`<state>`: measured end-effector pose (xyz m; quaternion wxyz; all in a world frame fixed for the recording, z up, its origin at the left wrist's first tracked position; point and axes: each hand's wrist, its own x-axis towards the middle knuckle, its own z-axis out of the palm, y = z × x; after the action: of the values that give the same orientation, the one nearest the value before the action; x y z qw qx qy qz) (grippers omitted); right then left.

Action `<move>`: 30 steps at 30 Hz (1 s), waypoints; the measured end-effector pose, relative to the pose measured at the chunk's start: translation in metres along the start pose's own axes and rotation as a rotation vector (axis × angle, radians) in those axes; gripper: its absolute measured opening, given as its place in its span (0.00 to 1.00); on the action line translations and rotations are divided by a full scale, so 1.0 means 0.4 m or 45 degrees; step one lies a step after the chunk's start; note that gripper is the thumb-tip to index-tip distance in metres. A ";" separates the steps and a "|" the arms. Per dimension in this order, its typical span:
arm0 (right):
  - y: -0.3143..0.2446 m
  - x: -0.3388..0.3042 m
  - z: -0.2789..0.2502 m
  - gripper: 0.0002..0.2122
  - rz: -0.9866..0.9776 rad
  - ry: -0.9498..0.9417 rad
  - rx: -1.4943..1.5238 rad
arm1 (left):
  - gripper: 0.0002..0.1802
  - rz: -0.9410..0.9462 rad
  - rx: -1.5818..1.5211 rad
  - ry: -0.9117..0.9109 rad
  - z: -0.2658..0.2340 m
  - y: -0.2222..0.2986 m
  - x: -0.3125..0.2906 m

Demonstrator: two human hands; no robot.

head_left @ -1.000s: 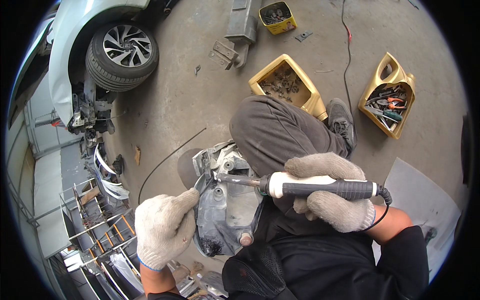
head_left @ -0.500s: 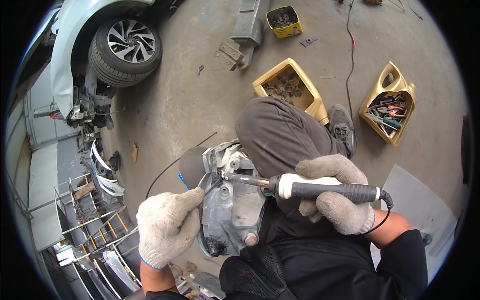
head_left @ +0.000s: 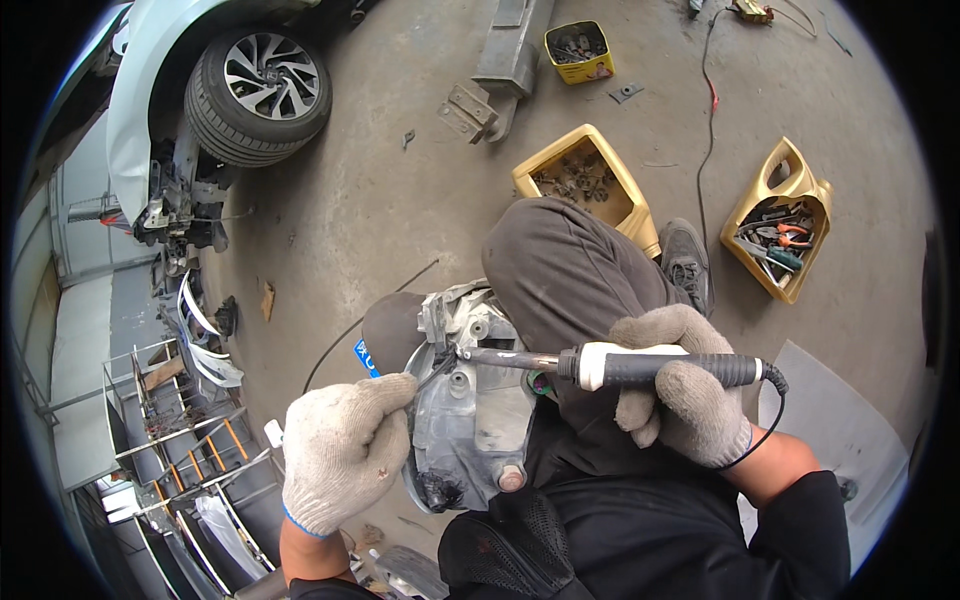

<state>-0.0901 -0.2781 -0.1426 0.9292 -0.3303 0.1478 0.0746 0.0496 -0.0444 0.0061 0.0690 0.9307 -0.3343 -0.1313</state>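
A grey, dusty headlight housing (head_left: 480,435) rests on my lap, tilted between my legs. My right hand (head_left: 690,385), in a knitted work glove, is wrapped round the white and black handle of a soldering iron (head_left: 515,360). The iron's metal tip touches the upper part of the housing, beside a screw boss. At the housing's left edge my left hand (head_left: 350,450), also gloved, pinches a thin black rod (head_left: 436,372). One end of the rod meets the housing close to the iron's tip. What lies inside the left fist is hidden.
Beyond my knee stands a cut-open gold jug (head_left: 640,215) holding small fasteners. Another gold jug (head_left: 735,245) holds pliers and screwdrivers; a yellow tin (head_left: 585,72) stands farther back. A car wheel (head_left: 262,90) is at far left, metal racks (head_left: 190,455) at left. A cable (head_left: 707,150) crosses the floor.
The whole view has shifted slightly. Both hands keep their grips, and the iron's tip stays on nearly the same spot of the housing.
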 end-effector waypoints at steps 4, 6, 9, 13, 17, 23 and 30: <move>-0.001 -0.003 0.009 0.21 0.001 0.040 -0.012 | 0.11 0.040 0.002 0.016 0.004 -0.004 0.002; 0.001 0.000 0.005 0.21 -0.007 0.027 -0.012 | 0.11 0.043 0.003 0.014 0.003 -0.004 0.002; 0.003 -0.002 0.007 0.21 -0.029 0.040 -0.005 | 0.11 0.026 0.012 -0.010 0.000 0.000 0.004; 0.004 0.002 0.010 0.21 0.020 0.101 0.091 | 0.11 0.034 0.060 -0.028 -0.001 0.005 0.008; 0.018 0.003 -0.001 0.20 0.001 0.063 0.129 | 0.11 0.069 0.040 0.017 0.006 0.002 0.003; 0.023 0.002 -0.008 0.21 0.021 0.055 0.121 | 0.11 0.038 0.025 0.023 0.009 0.006 0.003; 0.027 0.003 -0.006 0.22 0.006 0.039 0.111 | 0.12 0.060 0.076 0.010 0.006 0.009 0.003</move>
<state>-0.0919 -0.2714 -0.1512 0.9402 -0.2902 0.1660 0.0651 0.0477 -0.0482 0.0043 0.0456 0.9247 -0.3596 -0.1162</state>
